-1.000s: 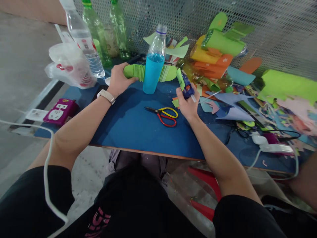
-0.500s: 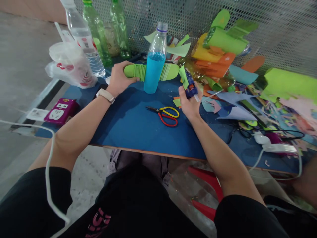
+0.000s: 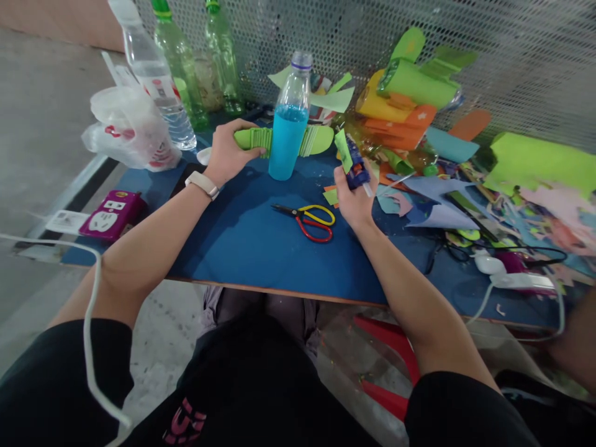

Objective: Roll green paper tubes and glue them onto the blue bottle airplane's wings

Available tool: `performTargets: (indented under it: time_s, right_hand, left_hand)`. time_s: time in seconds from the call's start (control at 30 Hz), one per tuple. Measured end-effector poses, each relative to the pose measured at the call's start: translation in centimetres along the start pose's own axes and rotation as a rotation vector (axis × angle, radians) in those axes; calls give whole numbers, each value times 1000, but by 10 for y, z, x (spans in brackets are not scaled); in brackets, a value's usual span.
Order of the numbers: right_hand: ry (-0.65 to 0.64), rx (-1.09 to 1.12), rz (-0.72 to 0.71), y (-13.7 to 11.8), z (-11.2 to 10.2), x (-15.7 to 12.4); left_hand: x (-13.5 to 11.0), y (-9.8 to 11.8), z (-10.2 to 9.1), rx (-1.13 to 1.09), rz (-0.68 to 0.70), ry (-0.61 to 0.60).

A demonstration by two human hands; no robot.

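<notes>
A clear bottle (image 3: 286, 146) with a blue wrap or filling on its lower part stands on the blue table. Pleated green paper pieces stick out from both of its sides. My left hand (image 3: 230, 149) is closed, thumb and fingers pinching the left green paper piece (image 3: 252, 139) close to the bottle. The right green paper piece (image 3: 319, 141) is untouched. In my right hand (image 3: 354, 202) is a blue hot glue gun (image 3: 356, 171), with a glue stick protruding toward me. A small green paper strip (image 3: 343, 151) lies against the gun. Scissors (image 3: 311, 218) with yellow and red handles lie between my hands.
At the back left stand a water bottle (image 3: 162, 87), green bottles (image 3: 181, 68) and a bagged cup (image 3: 135, 133). A purple power socket (image 3: 113, 215) lies on the left. Paper scraps (image 3: 535, 205) and paper-covered bottles (image 3: 414, 87) crowd the right. A white cable (image 3: 93, 323) crosses my left arm.
The view has shifted slightly. My left hand has edged a little toward the bottle, still pinching the green paper. My right hand keeps hold of the glue gun.
</notes>
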State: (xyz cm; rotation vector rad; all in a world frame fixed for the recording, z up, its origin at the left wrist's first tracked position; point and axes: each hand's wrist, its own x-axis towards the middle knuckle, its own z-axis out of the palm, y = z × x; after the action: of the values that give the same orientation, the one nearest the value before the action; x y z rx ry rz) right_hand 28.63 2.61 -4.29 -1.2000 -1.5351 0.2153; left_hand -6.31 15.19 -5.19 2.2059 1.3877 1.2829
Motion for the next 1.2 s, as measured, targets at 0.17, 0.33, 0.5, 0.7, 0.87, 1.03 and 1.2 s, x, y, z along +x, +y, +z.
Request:
performTargets:
  time_s: [0.17, 0.33, 0.5, 0.7, 0.87, 1.03, 1.2]
  right_hand:
    - [-19, 11, 20, -2, -1, 1]
    - [-42, 16, 23, -3, 0, 2]
    - [-35, 11, 16, -6, -1, 2]
    - [-26, -8, 38, -5, -2, 2]
    - [4, -5, 37, 3, -1, 5]
    - [131, -4, 89, 19, -1, 8]
    - [211, 0, 117, 35, -2, 14]
  left_hand:
    - [-7, 9, -3, -32, 30, 40]
    - [-12, 22, 1, -5, 45, 69]
    - [-11, 23, 11, 19, 3, 94]
    - [-11, 23, 1, 100, 81, 82]
    - [-23, 51, -16, 379, 227, 223]
    - [-49, 104, -10, 333, 441, 109]
    - [-63, 137, 19, 406, 482, -178]
